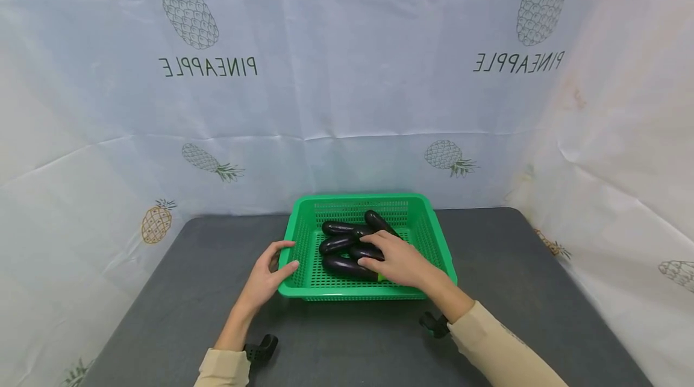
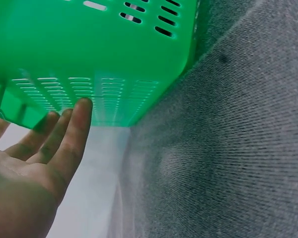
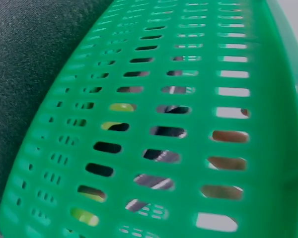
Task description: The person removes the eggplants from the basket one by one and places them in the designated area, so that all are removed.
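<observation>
Several dark purple eggplants lie in a green slotted basket in the head view. My right hand reaches over the basket's right side, thumb and fingers around one eggplant in the middle of the group; its far end is hidden under the palm. In the right wrist view the basket wall covers most of that hand. My left hand is at the basket's left rim, thumb and index tips over it. In the left wrist view its other fingers extend straight against the outer wall.
The basket stands on a dark grey table near its back edge. A white cloth with pineapple prints hangs behind and along both sides. A black wrist camera is on the left wrist, another on the right.
</observation>
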Tool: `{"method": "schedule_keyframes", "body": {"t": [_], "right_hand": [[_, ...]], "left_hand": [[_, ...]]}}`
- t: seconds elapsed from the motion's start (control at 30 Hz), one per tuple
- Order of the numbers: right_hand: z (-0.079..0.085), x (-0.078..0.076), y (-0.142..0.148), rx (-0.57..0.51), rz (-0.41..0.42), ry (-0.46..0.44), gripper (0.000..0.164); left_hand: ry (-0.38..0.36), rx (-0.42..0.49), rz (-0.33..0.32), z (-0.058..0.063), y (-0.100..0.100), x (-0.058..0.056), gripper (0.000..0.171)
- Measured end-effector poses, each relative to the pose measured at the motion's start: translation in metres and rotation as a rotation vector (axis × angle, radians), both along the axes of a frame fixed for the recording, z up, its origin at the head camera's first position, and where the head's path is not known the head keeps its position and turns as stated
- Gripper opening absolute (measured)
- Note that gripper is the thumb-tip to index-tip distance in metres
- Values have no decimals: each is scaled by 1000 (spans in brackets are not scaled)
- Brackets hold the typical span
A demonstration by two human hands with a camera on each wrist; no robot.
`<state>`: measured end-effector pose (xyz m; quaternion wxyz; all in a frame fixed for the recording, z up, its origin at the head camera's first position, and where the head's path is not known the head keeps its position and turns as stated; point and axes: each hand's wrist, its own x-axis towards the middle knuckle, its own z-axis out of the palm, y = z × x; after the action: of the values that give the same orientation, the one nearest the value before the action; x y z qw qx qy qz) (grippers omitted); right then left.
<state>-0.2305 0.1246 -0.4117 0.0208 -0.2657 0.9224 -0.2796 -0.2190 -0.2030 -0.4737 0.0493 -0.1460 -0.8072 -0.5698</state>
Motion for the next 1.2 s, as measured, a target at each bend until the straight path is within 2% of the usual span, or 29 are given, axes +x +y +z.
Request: {"method": "schedule_keyframes", "body": {"t": [0.27, 0.47, 0.77, 1.2], "right_hand": [[-10, -7, -5, -41, 70, -59, 53], [-14, -12, -7, -78, 87, -137, 52], [-19, -19, -10, -91, 125, -212, 52], [-19, -21, -16, -22, 140, -269, 53]], "left_hand": [[-20, 26, -12, 0, 1, 0, 48], [-25, 22, -4, -1, 2, 1, 47], [5, 15, 4, -4, 1, -1, 46], [1, 25, 7, -5, 0, -1, 46]]}}
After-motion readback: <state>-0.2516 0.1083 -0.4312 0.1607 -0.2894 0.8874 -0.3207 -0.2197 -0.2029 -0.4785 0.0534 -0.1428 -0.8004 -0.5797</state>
